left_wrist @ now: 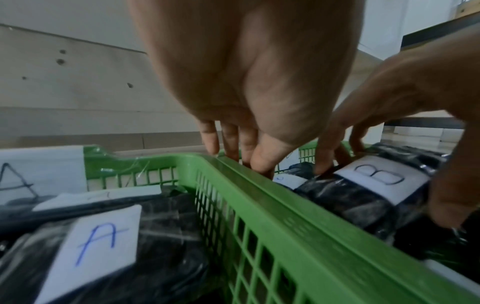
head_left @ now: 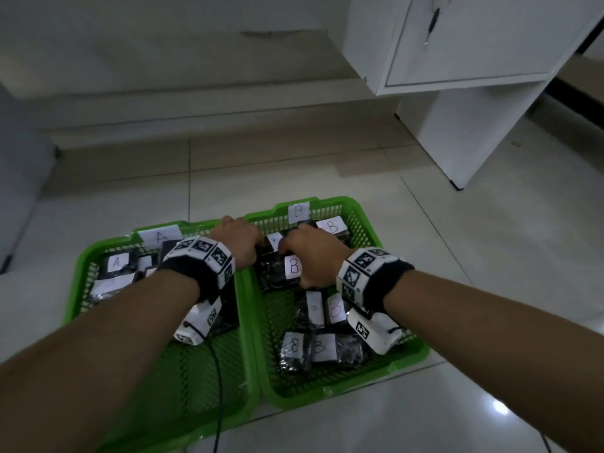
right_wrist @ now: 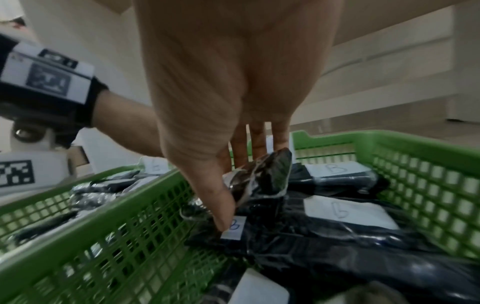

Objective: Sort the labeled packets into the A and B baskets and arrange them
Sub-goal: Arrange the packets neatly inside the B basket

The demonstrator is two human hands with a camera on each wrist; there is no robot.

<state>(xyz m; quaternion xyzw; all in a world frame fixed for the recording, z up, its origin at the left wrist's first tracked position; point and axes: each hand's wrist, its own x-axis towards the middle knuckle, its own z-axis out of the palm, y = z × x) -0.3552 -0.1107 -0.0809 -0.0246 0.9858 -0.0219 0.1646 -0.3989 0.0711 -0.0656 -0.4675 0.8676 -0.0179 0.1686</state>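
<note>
Two green mesh baskets sit side by side on the floor. The A basket [head_left: 73, 289] on the left holds black packets with white A labels [head_left: 117, 264] [left_wrist: 98, 242]. The B basket [head_left: 330, 389] [right_wrist: 428, 185] on the right holds several B-labelled packets [head_left: 322, 348]. My left hand [head_left: 240, 237] [left_wrist: 241, 156] reaches over the shared rim [left_wrist: 285, 216], its straight fingers pointing down onto a packet in the B basket's far left corner. My right hand [head_left: 304, 256] [right_wrist: 244, 185] pinches a black B packet [head_left: 284, 268] [left_wrist: 376, 185] [right_wrist: 262, 176], with the thumb by its label and the fingers behind its raised edge.
A white cabinet [head_left: 457, 76] stands at the back right, its foot close to the B basket's far corner. Pale tiled floor [head_left: 490, 403] surrounds the baskets. A thin black cable [head_left: 217, 387] runs from my left wrist across the A basket's front.
</note>
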